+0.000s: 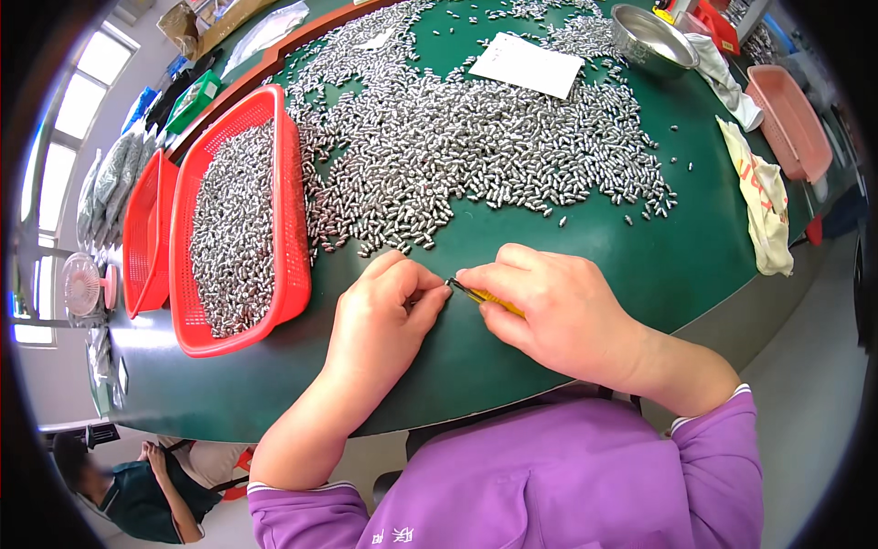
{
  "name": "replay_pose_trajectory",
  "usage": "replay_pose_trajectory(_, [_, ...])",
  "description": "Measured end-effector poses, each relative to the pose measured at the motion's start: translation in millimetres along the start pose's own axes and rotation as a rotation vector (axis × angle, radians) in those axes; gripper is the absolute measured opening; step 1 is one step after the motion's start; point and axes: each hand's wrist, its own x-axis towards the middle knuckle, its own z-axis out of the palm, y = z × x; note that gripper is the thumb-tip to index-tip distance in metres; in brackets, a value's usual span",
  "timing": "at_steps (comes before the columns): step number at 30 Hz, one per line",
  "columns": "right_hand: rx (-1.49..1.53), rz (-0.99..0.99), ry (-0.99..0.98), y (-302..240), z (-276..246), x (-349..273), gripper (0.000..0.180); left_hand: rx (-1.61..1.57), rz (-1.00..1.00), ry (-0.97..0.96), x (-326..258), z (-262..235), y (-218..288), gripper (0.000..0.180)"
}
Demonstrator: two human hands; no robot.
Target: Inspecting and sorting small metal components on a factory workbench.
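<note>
My left hand [382,306] is closed in a pinch, thumb against forefinger, close to the edge of the green table. Whatever sits between those fingertips is too small and covered to make out. A slim yellow-handled tool [495,301] with a dark, thin tip is gripped in my right hand [558,311]. That tip meets the left fingertips. Beyond both hands spreads a large heap of small silvery metal pieces [494,146], each short and rounded. To the left, a red plastic basket [292,220] is filled with the same pieces.
A white paper sheet [528,65] lies on the heap. A metal bowl [654,41] stands at the back right, near a pink basket [788,123] and a pale yellow cloth [759,197]. At left are another red basket [146,238] and a small fan [84,285]. Another person [146,494] sits lower left.
</note>
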Motion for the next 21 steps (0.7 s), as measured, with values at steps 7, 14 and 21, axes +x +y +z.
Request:
replay_pose_trajectory(7, [0.141,-0.019,-0.105,11.0,-2.8,11.3,0.026,-0.003,-0.001,-0.007,-0.2,-2.3,3.0,0.011])
replay_pose_trajectory(14, [0.050,-0.089,-0.118,5.1,-1.2,13.6,0.018,0.001,-0.001,-0.029,-0.3,-4.4,0.6,0.010])
replay_pose_trajectory(21, [-0.116,0.111,0.145,35.5,-39.5,22.4,0.021,-0.070,-0.025,-0.017,9.3,-2.3,-3.6,0.007])
